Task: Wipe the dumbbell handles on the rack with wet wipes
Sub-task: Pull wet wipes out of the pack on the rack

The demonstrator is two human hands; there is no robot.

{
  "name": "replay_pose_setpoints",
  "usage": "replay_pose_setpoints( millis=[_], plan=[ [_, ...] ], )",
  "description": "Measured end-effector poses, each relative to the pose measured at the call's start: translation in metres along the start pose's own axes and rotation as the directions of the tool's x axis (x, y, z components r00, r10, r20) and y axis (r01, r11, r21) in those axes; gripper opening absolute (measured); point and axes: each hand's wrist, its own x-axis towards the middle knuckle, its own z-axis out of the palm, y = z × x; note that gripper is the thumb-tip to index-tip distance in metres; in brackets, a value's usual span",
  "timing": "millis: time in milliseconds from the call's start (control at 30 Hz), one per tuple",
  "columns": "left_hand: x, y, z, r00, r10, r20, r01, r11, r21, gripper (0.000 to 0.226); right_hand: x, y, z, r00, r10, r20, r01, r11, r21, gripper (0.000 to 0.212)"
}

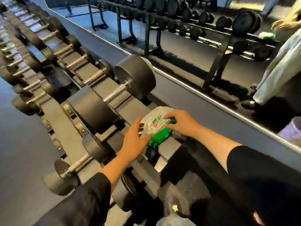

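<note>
Both grips are on the pack (155,125) in the lower middle of the frame. At its left end, the left hand (136,141) has its fingers curled round the edge, clamped on it. At the right end, the right hand (180,122) presses its fingertips on the top by the flap; they look bent over the pack, pinning it rather than hanging free. The pack lies on the rack (101,92), just right of the big dumbbell (112,95).

Judging by this, the task has barely begun: no wipe is out, and the handles (116,92) running off to the upper left look untouched. A wipe has yet to be pulled and every handle is left to do.

The pack is white with green sides; its label carries green Chinese characters and a red mark, too blurred to read. A mirror (195,46) fills the upper right.
</note>
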Motion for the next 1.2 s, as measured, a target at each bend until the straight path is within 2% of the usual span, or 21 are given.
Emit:
replay_pose_setpoints(
  millis=[100,267,367,500,667,800,867,933,1000,1100,1167,1200],
  plan=[
    [0.025,0.003,0.026,0.989,-0.028,-0.143,0.042,0.995,0.09,0.074,0.03,0.022,-0.006,0.984,-0.145,0.108,0.158,0.98,-0.119,0.049],
    [0.034,0.006,0.056,0.958,-0.059,-0.282,0.07,0.997,0.03,0.061,0.061,0.036,-0.018,0.897,-0.31,0.316,0.356,0.929,-0.101,0.058],
    [0.035,-0.009,0.07,0.936,-0.152,-0.316,0.171,0.985,0.034,0.073,0.075,0.04,-0.01,0.815,-0.375,0.441,0.467,0.876,-0.118,0.055],
    [0.033,-0.013,0.079,0.911,-0.207,-0.357,0.229,0.973,0.022,0.077,0.086,0.049,-0.006,0.809,-0.423,0.408,0.492,0.867,-0.079,0.051],
    [0.036,-0.014,0.084,0.896,-0.22,-0.385,0.251,0.967,0.031,0.087,0.094,0.052,-0.004,0.81,-0.435,0.392,0.45,0.891,0.061,0.045],
    [0.037,-0.013,0.086,0.89,-0.216,-0.401,0.235,0.972,-0.001,0.098,0.105,0.044,-0.004,0.808,-0.47,0.355,0.437,0.882,0.175,0.026],
    [0.037,-0.012,0.086,0.878,-0.188,-0.44,0.195,0.98,-0.029,0.104,0.112,0.041,-0.002,0.816,-0.464,0.345,0.413,0.885,0.214,0.03],
    [0.038,-0.013,0.085,0.87,-0.104,-0.481,0.145,0.988,0.049,0.107,0.117,0.037,0.003,0.83,-0.458,0.32,0.401,0.887,0.23,0.048],
    [0.038,-0.016,0.085,0.878,-0.009,-0.479,0.119,0.973,0.199,0.104,0.121,0.035,0.009,0.849,-0.439,0.293,0.372,0.892,0.259,0.055],
    [0.039,-0.024,0.082,0.899,0.03,-0.438,0.124,0.94,0.318,0.1,0.131,0.032,0.014,0.873,-0.427,0.234,0.354,0.887,0.297,0.044],
    [0.04,-0.028,0.078,0.91,0.01,-0.415,0.14,0.934,0.329,0.101,0.134,0.028,0.013,0.89,-0.416,0.188,0.34,0.879,0.335,0.014],
    [0.042,-0.029,0.075,0.915,-0.012,-0.404,0.154,0.935,0.32,0.104,0.134,0.026,0.01,0.905,-0.398,0.149,0.333,0.882,0.332,0.026]
  ],
)
